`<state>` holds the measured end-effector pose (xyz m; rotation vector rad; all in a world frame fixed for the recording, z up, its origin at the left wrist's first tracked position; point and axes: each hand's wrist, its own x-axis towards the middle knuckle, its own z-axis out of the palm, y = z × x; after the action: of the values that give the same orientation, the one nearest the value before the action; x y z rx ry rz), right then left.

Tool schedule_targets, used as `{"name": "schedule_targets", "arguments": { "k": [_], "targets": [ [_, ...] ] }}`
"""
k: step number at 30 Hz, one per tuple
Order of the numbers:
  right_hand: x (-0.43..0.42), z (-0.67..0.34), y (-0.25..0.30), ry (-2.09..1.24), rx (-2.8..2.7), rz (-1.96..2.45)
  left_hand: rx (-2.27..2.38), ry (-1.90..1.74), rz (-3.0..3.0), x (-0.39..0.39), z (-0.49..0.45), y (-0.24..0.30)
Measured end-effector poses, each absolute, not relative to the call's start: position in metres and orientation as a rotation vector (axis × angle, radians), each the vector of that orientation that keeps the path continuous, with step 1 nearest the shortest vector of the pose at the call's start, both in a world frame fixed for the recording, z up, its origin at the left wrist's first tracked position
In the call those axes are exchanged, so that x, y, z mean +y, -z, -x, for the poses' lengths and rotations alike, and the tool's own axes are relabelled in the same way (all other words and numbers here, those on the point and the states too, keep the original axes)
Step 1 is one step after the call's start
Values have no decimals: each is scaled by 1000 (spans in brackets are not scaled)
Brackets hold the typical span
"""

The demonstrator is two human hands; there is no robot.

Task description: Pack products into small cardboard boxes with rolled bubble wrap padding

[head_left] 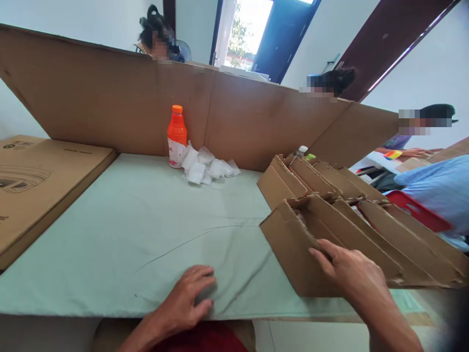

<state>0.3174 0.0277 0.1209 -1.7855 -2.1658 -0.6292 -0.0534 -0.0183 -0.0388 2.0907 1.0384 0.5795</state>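
My right hand [348, 274] rests on the nearest of several flattened cardboard pieces [293, 244] that stand in a slanted row at the right of the table. Its fingers curl over that piece's top edge, gripping it. My left hand [188, 296] lies on the pale green cloth [146, 230] near the table's front edge. Its fingers are bent and pressed against the cloth, with nothing visible in them.
An orange bottle [177, 137] stands at the back beside a heap of small white packets [205, 168]. A tall cardboard screen [110, 98] walls the far side. A flat printed carton [32, 181] lies at left. Other people sit beyond the screen and at right.
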Motion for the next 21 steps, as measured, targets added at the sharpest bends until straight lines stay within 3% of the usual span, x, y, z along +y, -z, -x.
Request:
{"name": "schedule_targets", "arguments": {
  "k": [5,11,21],
  "targets": [
    [6,-234,-137,422,-2483,1301,1394,-1039,-1779,-7,100,37],
    [18,-180,-143,27,-2535,914,1521,-1177,-1553,-7,122,24],
    [1,-244,-53,-204,-1566,1354,1671,-1059,-1444,-2,121,25]
  ]
}}
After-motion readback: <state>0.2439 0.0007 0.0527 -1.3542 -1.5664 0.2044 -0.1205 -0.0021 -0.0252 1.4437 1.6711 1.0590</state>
